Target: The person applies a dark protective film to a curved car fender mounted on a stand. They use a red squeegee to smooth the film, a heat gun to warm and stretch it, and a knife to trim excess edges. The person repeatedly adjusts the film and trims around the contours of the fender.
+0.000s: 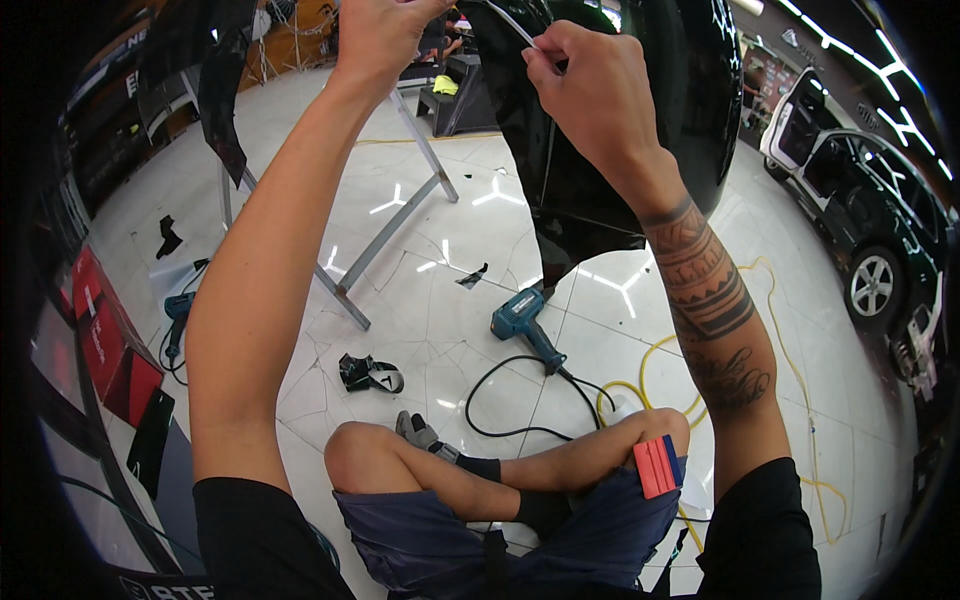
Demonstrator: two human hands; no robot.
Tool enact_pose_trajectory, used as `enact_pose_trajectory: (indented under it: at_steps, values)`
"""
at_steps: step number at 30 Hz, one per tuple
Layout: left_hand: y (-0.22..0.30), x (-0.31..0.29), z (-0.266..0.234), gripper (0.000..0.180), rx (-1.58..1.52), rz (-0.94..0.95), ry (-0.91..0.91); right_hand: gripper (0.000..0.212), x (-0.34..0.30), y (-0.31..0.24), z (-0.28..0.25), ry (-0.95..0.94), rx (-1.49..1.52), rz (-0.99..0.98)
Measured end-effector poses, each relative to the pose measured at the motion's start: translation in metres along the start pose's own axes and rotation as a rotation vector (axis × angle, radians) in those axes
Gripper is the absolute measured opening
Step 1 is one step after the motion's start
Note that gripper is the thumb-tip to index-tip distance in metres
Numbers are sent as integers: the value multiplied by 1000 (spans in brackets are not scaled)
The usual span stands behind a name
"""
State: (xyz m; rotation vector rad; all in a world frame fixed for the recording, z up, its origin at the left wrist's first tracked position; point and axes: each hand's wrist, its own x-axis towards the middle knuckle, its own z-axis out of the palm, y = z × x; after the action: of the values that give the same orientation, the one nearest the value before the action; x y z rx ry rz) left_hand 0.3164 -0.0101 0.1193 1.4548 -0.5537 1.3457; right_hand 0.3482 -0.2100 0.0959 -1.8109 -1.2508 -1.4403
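My right hand [597,95] is closed in a pinch on a thin pale strip [512,22], which runs up and left along the edge of a glossy black panel [690,90]. Black film [580,235] hangs from the panel's lower side with a ragged edge. At the top rim of the picture my left hand [388,40] is closed, its fingertips partly cut off; what they hold cannot be made out. A red squeegee [656,467] with a dark blue edge rests on my right knee.
A teal heat gun [522,318] lies on the tiled floor, its black cord looping beside a yellow cable [645,375]. Film scraps [370,374] lie nearby. A metal trestle [395,225] stands ahead, red boxes [108,340] at left, a dark car [875,220] at right.
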Motion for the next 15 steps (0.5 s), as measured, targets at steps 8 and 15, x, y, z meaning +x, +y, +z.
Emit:
enact_pose_trajectory:
  at_steps: [8, 15]
  values:
    - [0, -3, -3, 54, 2, -14, 1, 14, -17, 4, 2, 47, 21, -32]
    - [4, -8, -2, 54, 9, -3, 19, 12, -31, 6, 6, 73, 146, 29]
